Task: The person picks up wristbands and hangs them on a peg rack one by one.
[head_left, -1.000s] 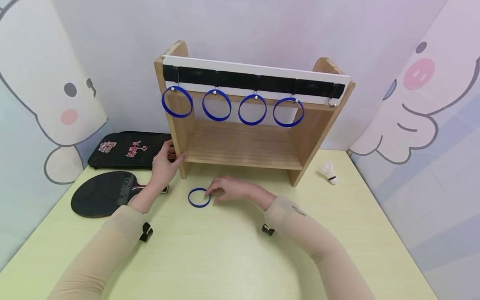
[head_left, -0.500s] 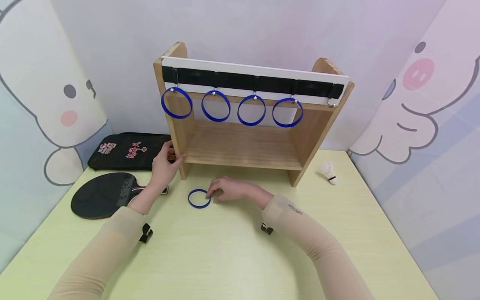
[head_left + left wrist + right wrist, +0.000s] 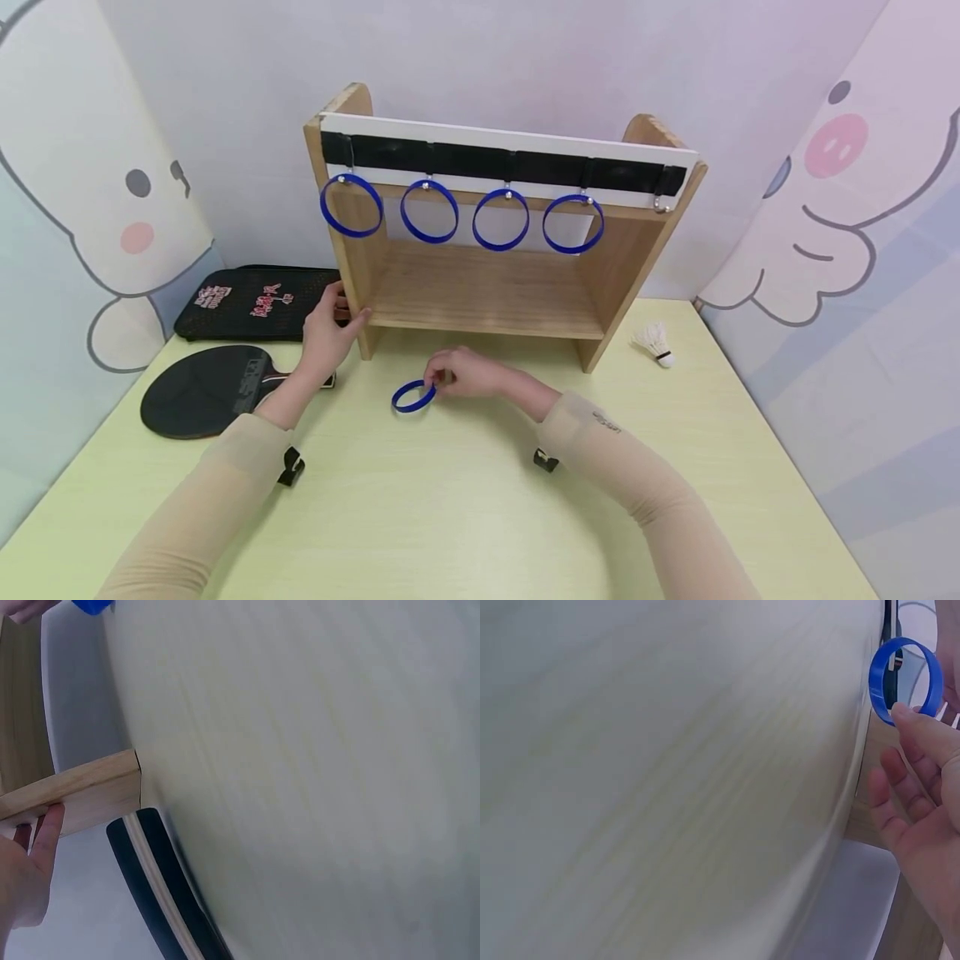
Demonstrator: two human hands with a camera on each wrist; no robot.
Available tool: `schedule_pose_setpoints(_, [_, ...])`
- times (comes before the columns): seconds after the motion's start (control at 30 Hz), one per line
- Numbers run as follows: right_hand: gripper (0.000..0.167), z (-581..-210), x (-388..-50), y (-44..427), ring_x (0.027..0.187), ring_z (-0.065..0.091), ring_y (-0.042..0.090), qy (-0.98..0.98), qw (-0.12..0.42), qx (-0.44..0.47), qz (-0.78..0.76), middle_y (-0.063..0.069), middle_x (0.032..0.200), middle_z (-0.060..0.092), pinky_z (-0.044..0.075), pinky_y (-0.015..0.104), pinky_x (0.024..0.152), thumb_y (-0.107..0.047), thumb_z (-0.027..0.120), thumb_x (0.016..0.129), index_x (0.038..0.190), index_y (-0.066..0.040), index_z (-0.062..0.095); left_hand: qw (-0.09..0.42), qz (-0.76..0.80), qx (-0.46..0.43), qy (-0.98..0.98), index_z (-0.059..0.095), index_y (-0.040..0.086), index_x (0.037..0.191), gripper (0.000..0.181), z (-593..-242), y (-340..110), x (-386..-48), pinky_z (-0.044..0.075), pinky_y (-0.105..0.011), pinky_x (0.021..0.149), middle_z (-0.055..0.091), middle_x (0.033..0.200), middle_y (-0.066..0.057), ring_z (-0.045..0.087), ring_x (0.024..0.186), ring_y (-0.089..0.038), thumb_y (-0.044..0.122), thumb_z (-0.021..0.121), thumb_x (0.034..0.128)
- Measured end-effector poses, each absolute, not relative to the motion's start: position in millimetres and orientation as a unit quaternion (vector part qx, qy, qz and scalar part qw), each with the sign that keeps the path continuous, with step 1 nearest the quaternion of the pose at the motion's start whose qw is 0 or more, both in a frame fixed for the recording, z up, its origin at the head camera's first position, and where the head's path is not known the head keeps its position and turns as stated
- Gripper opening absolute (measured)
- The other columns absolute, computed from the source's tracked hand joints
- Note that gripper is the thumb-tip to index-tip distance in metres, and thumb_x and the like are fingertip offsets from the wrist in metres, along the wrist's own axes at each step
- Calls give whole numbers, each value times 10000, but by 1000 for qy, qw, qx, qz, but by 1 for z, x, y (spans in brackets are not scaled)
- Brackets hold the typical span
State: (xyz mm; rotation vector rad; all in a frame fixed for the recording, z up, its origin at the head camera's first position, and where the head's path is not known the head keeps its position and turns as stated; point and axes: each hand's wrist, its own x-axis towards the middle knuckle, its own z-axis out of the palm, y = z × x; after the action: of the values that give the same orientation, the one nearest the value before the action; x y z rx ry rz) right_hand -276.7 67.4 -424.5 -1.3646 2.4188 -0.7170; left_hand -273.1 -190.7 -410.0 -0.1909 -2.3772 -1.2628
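My right hand (image 3: 467, 372) pinches a blue ring (image 3: 411, 408) between thumb and fingers, and the ring is tilted just above the table. In the right wrist view the thumb lies against the lower rim of the ring (image 3: 877, 691), while the other fingers are loosely bent. With its thumb on the front edge and its fingers on the outer side, my left hand (image 3: 327, 332) grips the left side panel (image 3: 352, 275) of a wooden shelf (image 3: 487, 287). More blue rings (image 3: 499, 247) hang from hooks on a black strip (image 3: 472, 158) across the shelf's top.
A table tennis bat (image 3: 202, 392) lies left, its handle partly under the left forearm. Behind it is a black case (image 3: 255, 304) against the wall. Right of the shelf lies a shuttlecock (image 3: 655, 345). A metal hook (image 3: 661, 205) without a ring is at the strip's right end.
The right hand has taken hold of the blue ring, lifted its near-hand side off the table and shifted it slightly right. The left hand has stayed on the shelf panel.
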Motion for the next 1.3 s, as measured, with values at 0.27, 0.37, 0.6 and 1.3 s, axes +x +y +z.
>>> schedule_pose_setpoints(0.27, [155,-416,-272,79,811,563,57,821,101,-498,-261,-32,899,618,504,165,639,-68,697,841,994,-85,688,217,-457,-69,-860,406,113,1381,548,-411,-192,-273,523,-524,783,610,1094,-198,619,978,-365,231,645,901])
schedule_pose_setpoints(0.37, [154,-412,-269,85,806,563,50,819,88,-502,-263,-35,893,628,503,170,638,-78,696,846,997,-107,696,215,-460,-70,-859,407,113,1380,544,-411,-191,-273,521,-527,786,608,1098,-198,618,982,-367,227,643,903])
schedule_pose_setpoints(0.6, [154,-395,-262,99,802,564,57,815,76,-505,-273,-36,876,629,522,196,659,-101,689,858,1008,-129,704,220,-460,-75,-857,414,112,1374,544,-410,-191,-273,524,-518,776,613,1086,-191,624,970,-358,216,652,896])
schedule_pose_setpoints(1.3, [176,-340,-246,157,862,632,124,810,12,-491,-322,-5,1025,662,551,244,710,-112,725,827,1002,-121,718,232,-450,-79,-859,425,112,1371,534,-413,-192,-274,538,-482,735,613,1076,-189,622,946,-358,252,637,901])
